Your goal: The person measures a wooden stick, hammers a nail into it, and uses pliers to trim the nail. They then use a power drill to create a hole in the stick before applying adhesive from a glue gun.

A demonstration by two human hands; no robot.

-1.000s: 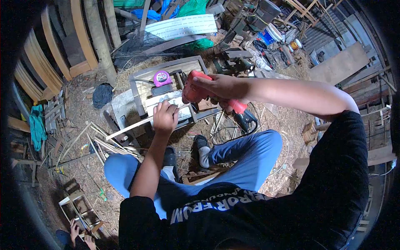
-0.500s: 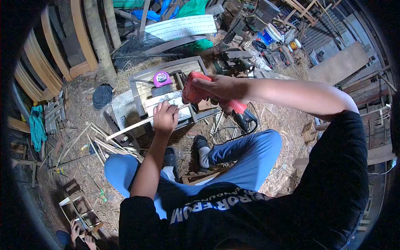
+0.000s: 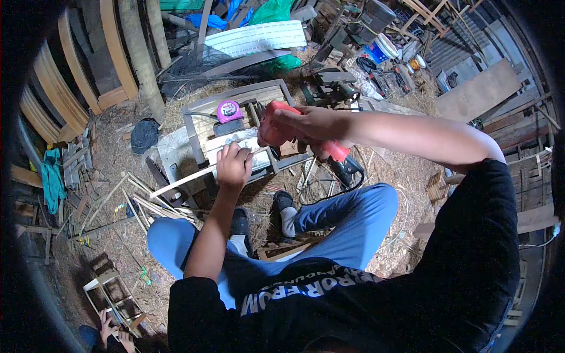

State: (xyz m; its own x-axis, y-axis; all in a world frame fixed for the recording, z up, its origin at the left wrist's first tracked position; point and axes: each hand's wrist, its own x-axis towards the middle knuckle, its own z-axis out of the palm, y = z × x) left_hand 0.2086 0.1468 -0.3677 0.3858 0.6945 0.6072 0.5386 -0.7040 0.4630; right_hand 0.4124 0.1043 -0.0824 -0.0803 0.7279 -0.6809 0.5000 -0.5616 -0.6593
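My right hand is wrapped round the handle of a red handheld power tool; its exact kind is not clear. The tool's head is over a low wooden bench, and its tip is hidden. My left hand is closed over a thin wooden strip, just left of the tool. One end of the strip juts out past the bench's near left side. Pale boards lie under my fingers. Beyond them on the bench sits a pink tape measure.
A black corded tool lies right of the bench. Loose wood strips are on the ground at left. Another person's hands are at a small wooden frame, lower left. A dark machine stands behind the bench.
Almost nothing differs: both my hands, the red tool and the strip keep their places. The other person's hands at lower left have shifted slightly.
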